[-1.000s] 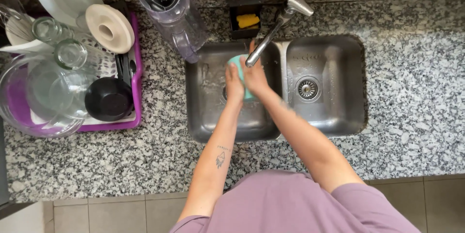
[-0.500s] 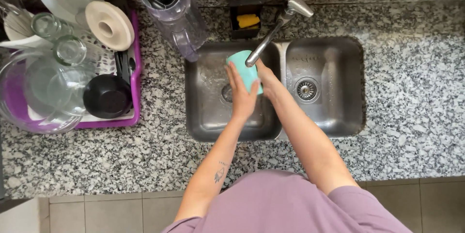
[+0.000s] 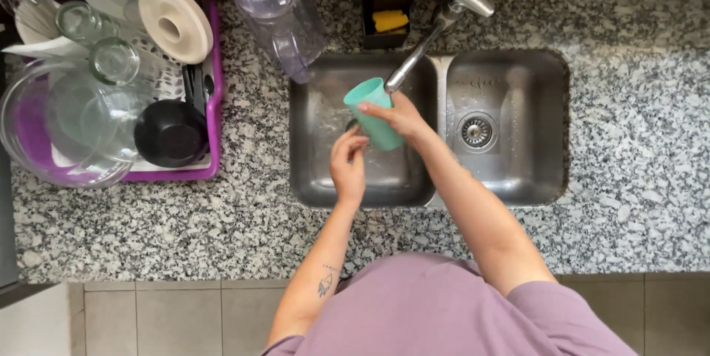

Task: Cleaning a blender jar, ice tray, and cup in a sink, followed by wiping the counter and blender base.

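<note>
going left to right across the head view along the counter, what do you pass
Purple dish rack with a clear glass bowl and black bowl → blender jug → left sink basin → left hand → teal cup in the right hand → right sink basin → bare granite counter.

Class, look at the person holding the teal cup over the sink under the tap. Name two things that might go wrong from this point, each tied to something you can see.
1. The right hand holds the teal cup tilted over the left basin; a wet grip might slip, dropping it into the steel basin.
2. The drying rack already looks crowded with glasses and a black bowl, so adding another item could knock something over.
</note>
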